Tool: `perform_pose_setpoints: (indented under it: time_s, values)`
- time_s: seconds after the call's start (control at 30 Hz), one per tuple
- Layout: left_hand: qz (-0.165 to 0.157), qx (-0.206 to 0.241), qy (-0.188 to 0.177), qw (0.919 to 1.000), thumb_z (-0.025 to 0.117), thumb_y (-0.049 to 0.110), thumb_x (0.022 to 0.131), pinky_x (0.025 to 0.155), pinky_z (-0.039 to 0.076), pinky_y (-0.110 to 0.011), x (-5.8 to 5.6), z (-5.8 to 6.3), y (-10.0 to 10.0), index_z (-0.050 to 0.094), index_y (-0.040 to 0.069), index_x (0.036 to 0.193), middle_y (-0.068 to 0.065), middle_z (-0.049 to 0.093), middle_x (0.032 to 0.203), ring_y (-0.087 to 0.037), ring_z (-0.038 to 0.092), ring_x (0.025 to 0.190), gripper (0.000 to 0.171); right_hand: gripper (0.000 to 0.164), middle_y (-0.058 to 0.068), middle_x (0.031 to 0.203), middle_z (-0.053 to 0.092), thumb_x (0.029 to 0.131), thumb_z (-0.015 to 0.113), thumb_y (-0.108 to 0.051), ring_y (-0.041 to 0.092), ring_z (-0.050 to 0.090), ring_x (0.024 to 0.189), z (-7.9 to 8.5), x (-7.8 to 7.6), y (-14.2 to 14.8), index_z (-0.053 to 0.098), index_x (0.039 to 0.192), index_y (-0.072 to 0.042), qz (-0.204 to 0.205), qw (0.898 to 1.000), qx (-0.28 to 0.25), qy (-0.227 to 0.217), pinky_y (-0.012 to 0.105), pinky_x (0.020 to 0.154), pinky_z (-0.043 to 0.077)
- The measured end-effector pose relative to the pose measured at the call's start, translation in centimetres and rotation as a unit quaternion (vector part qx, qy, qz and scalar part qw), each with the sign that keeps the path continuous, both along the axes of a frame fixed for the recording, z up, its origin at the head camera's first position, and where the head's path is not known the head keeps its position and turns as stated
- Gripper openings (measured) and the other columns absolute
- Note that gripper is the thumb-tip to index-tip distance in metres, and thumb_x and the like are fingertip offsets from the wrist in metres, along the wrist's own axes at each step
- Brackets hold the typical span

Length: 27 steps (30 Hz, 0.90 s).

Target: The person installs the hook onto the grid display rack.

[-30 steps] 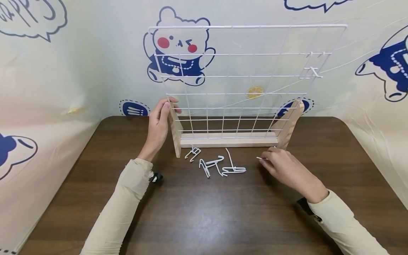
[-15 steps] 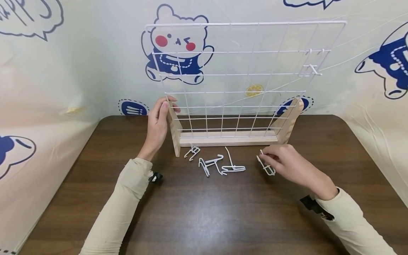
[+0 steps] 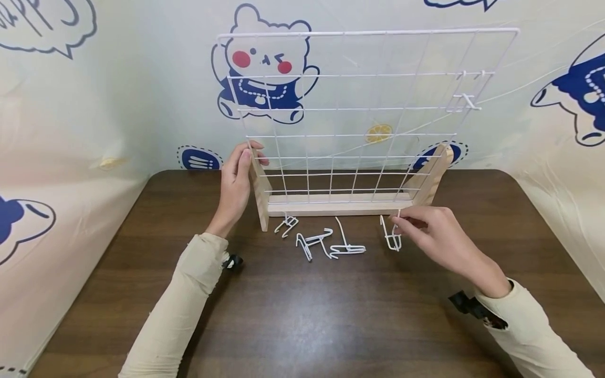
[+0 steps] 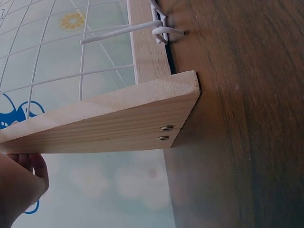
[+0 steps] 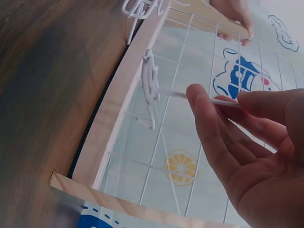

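A white wire grid [image 3: 340,109] stands upright in a light wooden frame [image 3: 337,211]. My left hand [image 3: 235,181] grips the frame's left side piece [image 4: 118,114], thumb in front and fingers behind. Between thumb and fingers, my right hand [image 3: 437,233] pinches a white wire hook [image 5: 150,78] by one rod, in front of the frame's right end. In the head view the hook's looped end points down. Another white hook [image 3: 467,101] hangs on the grid near its upper right corner.
Several loose white wire hooks [image 3: 347,249] lie on the brown wooden table [image 3: 302,325] just in front of the frame. Behind the table hangs a pale printed cloth [image 3: 142,79] with cartoon bears, which also rises along both sides.
My right hand has lifted the hook from near the frame's right foot and turned it, so its looped end came into view and now points down. My left hand keeps its grip.
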State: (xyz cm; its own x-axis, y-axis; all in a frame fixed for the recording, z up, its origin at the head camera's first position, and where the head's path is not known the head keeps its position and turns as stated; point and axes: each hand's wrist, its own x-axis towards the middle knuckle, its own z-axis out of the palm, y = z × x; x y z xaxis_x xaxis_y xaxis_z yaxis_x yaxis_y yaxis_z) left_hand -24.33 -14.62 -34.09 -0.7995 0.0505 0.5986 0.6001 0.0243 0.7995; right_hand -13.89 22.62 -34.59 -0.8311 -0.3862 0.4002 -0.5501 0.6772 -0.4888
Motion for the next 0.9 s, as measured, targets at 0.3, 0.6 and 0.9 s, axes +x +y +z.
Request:
perform_pose_setpoints:
  time_s: [0.3,0.6,0.9]
  values:
    - [0.012,-0.004,0.003,0.9999,0.036,0.010,0.108,0.095,0.048,-0.038,0.2,0.0,-0.5,0.055,-0.015,0.118,-0.037,0.057,0.102,-0.045,0.060,0.095,0.033,0.012,-0.005,0.080,0.073,0.092,0.070,-0.005,0.004,0.065,0.068,0.2,0.0,-0.9,0.077,0.094,-0.014,0.008,0.998,-0.056,-0.005,0.012,0.065,0.051]
    - [-0.011,-0.018,-0.018,0.9996,0.036,0.011,0.108,0.095,0.048,-0.040,0.3,0.3,-0.2,0.053,-0.014,0.119,-0.037,0.056,0.105,-0.042,0.061,0.098,0.032,0.019,-0.008,0.080,0.073,0.091,0.069,-0.001,0.002,0.068,0.069,1.0,0.8,-1.0,0.074,0.093,-0.018,0.028,0.994,-0.108,-0.007,0.014,0.062,0.052]
    - [0.001,-0.015,-0.006,0.9999,0.036,0.011,0.108,0.092,0.050,-0.041,0.0,0.3,-0.2,0.055,-0.014,0.119,-0.039,0.057,0.104,-0.044,0.062,0.096,0.033,0.024,-0.009,0.084,0.073,0.090,0.069,0.004,0.008,0.069,0.071,2.0,0.8,-1.7,0.075,0.098,-0.018,0.055,0.991,-0.122,0.010,0.014,0.061,0.051]
